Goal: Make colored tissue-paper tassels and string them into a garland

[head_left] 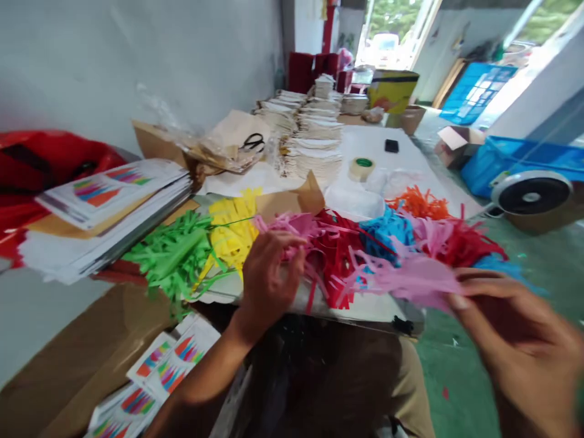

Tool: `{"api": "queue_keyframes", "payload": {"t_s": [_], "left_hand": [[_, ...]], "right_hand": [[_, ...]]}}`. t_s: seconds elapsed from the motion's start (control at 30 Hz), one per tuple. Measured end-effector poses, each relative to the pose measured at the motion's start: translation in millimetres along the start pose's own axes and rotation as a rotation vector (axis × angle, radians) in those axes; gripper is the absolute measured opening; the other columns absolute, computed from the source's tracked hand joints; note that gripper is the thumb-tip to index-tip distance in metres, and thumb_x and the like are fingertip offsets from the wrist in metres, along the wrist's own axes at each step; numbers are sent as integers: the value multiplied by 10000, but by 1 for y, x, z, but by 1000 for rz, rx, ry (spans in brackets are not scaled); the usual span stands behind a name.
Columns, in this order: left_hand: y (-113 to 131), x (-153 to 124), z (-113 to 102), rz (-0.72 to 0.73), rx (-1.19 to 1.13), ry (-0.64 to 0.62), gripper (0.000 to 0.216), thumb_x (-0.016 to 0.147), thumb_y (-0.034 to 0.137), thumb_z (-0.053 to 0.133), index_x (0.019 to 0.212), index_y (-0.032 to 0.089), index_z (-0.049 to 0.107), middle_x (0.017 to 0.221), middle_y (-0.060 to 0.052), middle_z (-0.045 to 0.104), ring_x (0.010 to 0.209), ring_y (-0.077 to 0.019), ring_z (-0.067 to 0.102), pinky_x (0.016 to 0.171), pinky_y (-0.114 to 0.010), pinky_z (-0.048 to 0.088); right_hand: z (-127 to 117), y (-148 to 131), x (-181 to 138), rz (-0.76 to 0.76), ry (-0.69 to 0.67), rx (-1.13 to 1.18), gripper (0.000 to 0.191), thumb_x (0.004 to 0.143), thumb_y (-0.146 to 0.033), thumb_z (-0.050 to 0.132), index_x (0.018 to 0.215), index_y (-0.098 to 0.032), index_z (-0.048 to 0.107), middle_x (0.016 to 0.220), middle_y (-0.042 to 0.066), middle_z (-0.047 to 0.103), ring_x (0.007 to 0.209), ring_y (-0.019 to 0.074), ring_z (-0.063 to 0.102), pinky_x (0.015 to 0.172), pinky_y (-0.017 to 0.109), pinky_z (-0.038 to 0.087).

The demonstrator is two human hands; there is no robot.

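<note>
My right hand [524,334] pinches the uncut end of a pink tissue-paper tassel [424,280] between thumb and fingers, at the table's right front. Its fringed strips stretch left over the table edge. My left hand [274,274] is raised over the front edge with fingers curled and thumb close to the forefinger; whether anything thin lies between them I cannot make out. Just behind it are more pink fringe [292,225] and a yellow tassel [232,228]. A red tassel [335,255] lies between my hands, with a blue one [385,234] beyond. Green fringe [173,252] hangs over the edge at left.
Printed sheets [114,188] are stacked at left, and printed cards [159,371] lie below in a carton. Further back are scissors [253,142], a tape roll [362,169], piled cream bundles [314,134] and a black phone-like object [391,146]. Blue crates [524,164] stand at right.
</note>
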State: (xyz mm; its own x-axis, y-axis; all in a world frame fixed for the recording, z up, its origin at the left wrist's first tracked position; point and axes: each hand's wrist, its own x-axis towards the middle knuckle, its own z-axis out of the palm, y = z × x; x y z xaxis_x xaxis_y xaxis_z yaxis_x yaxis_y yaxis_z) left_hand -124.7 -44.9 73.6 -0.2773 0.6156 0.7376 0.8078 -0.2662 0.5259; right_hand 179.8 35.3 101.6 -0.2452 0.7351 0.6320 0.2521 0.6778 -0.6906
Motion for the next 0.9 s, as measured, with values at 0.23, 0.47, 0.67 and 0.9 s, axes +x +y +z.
{"api": "queue_keyframes", "payload": {"t_s": [0.23, 0.47, 0.67, 0.9], "left_hand": [[86, -12, 48, 122, -369, -243, 334, 883, 359, 852, 1140, 204, 705, 976, -26, 735, 921, -163, 672, 855, -284, 544], [101, -9, 70, 98, -488, -462, 83, 923, 202, 781, 901, 197, 701, 938, -42, 700, 912, -163, 639, 826, -279, 506], [111, -5, 60, -160, -890, -1275, 130, 946, 267, 692, 894, 184, 606, 862, -8, 628, 790, -131, 555, 727, -248, 448], [94, -16, 65, -876, -1173, -1472, 380, 922, 528, 750, 940, 187, 583, 827, 11, 547, 683, -91, 483, 612, -207, 388]], "right_hand": [[11, 0, -34, 124, -42, 193, 165, 924, -130, 748, 991, -280, 728, 999, 39, 707, 984, 223, 683, 868, 370, 562], [-25, 11, -58, 203, -171, 176, 216, 977, -253, 722, 1187, -298, 701, 1179, 76, 717, 1106, 255, 683, 934, 392, 561], [-52, 31, -74, 311, -591, 445, 831, 995, -748, 493, 1694, -356, 273, 1762, 86, 292, 1600, 346, 316, 1292, 539, 294], [-42, 41, -84, 546, -731, 625, 395, 934, -603, 714, 988, -212, 713, 915, 30, 677, 900, 192, 643, 822, 300, 516]]}}
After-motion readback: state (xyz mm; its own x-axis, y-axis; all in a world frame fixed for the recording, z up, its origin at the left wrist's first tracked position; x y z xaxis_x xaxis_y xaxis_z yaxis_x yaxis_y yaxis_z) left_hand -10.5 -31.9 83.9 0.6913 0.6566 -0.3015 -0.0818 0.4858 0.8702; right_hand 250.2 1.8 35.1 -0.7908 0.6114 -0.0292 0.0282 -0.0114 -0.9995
